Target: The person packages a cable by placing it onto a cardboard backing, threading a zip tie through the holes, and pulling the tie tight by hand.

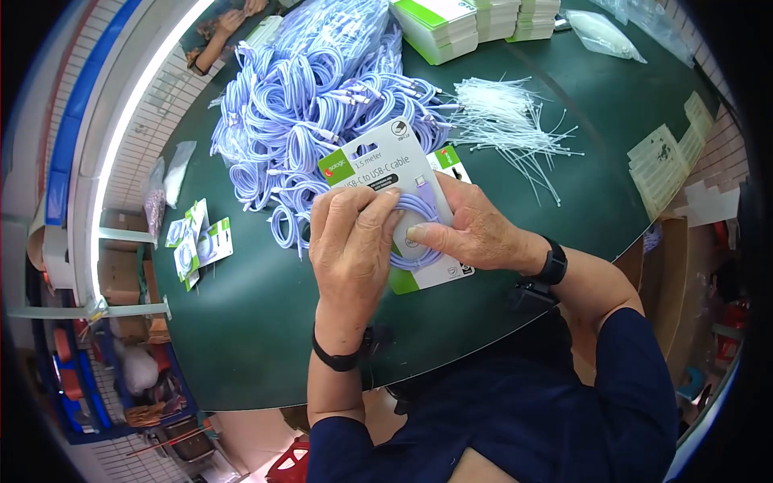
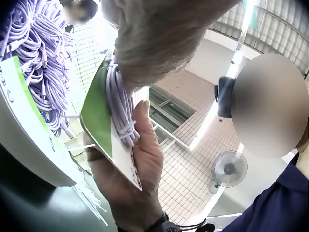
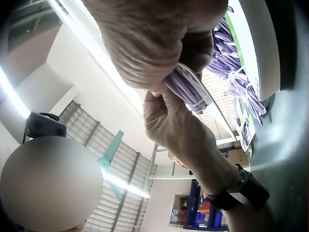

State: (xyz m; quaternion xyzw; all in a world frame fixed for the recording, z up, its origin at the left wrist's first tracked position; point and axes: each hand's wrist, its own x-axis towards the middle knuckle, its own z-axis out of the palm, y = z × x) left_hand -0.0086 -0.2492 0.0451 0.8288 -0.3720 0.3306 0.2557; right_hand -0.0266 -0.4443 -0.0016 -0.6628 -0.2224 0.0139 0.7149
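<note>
A white and green packaging card [image 1: 385, 151], printed "USB-C to USB-C cable", is held up over the table between both hands. On its front lies a coiled lilac USB-C cable [image 1: 415, 262], bound with a thin white tie [image 2: 127, 129]. My left hand [image 1: 348, 241] bends its fingers over the card's left side and pinches at the coil. From the right, my right hand [image 1: 481, 227] grips the card, its thumb across the front at the coil and its fingers behind. Part of the coil is hidden under the hands.
A large heap of coiled lilac cables [image 1: 282, 113] covers the table's far side. White ties [image 1: 507, 121] lie spread right of it. Finished-looking carded cables [image 1: 197, 241] lie at left; card stacks [image 1: 439, 32] stand at the back. Another person's hands [image 1: 229, 22] show at top left.
</note>
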